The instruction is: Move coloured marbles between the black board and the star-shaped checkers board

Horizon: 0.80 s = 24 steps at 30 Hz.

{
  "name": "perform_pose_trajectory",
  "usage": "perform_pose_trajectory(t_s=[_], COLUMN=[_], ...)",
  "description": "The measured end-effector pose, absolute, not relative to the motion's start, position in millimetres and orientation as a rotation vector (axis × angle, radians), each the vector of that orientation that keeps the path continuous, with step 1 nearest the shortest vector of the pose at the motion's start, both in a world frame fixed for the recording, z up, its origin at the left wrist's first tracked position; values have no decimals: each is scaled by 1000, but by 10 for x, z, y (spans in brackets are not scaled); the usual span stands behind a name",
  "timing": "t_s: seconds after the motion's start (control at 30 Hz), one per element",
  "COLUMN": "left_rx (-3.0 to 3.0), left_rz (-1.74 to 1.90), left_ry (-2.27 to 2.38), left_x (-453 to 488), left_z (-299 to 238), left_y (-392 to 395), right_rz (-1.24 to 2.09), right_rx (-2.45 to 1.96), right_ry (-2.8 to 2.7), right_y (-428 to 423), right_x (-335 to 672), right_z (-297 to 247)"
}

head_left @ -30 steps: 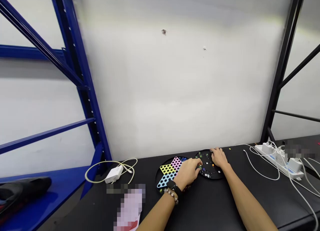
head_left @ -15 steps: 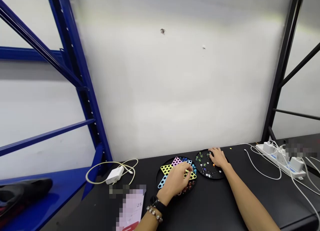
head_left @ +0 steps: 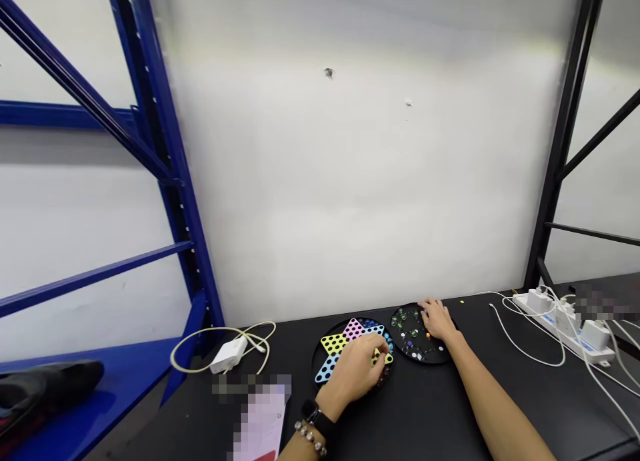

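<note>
A round black game board (head_left: 333, 346) with a coloured star of pink, yellow and blue peg-hole triangles lies on the black table (head_left: 440, 408). My left hand (head_left: 357, 371) rests over its near right part, fingers curled down onto the holes; what they pinch is hidden. Beside it on the right sits a round black tray (head_left: 413, 338) holding several small coloured marbles. My right hand (head_left: 437, 319) lies on the tray's right side, fingers bent among the marbles. A watch and a bead bracelet are on my left wrist.
A white charger with a coiled cable (head_left: 227, 354) lies at the left of the table. A white power strip (head_left: 565, 321) with plugs and white cables sits at the right. A pink paper (head_left: 260, 424) lies near the front edge. Blue shelving (head_left: 165, 181) stands left, a black frame (head_left: 560, 161) right.
My left hand moved from the marble tray leftward onto the star board. My right hand stayed on the tray. The view shifted down slightly.
</note>
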<state>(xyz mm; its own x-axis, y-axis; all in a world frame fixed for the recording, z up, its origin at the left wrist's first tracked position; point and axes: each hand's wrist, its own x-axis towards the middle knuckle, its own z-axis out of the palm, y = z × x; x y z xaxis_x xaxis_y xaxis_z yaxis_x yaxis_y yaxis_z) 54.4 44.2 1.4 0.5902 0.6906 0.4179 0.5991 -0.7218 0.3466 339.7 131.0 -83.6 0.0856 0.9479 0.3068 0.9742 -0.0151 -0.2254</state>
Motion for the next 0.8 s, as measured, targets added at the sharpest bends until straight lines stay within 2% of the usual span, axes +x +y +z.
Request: perform_pose_trajectory(t_s=[0.8], left_rx=[2645], left_rz=[772], left_ry=[1071], left_x=[522], left_z=[-4], left_y=[475], right_rz=[-5], right_rx=[-2164], right_ry=[-1660], right_y=[1167], right_x=[3250], right_z=[-601])
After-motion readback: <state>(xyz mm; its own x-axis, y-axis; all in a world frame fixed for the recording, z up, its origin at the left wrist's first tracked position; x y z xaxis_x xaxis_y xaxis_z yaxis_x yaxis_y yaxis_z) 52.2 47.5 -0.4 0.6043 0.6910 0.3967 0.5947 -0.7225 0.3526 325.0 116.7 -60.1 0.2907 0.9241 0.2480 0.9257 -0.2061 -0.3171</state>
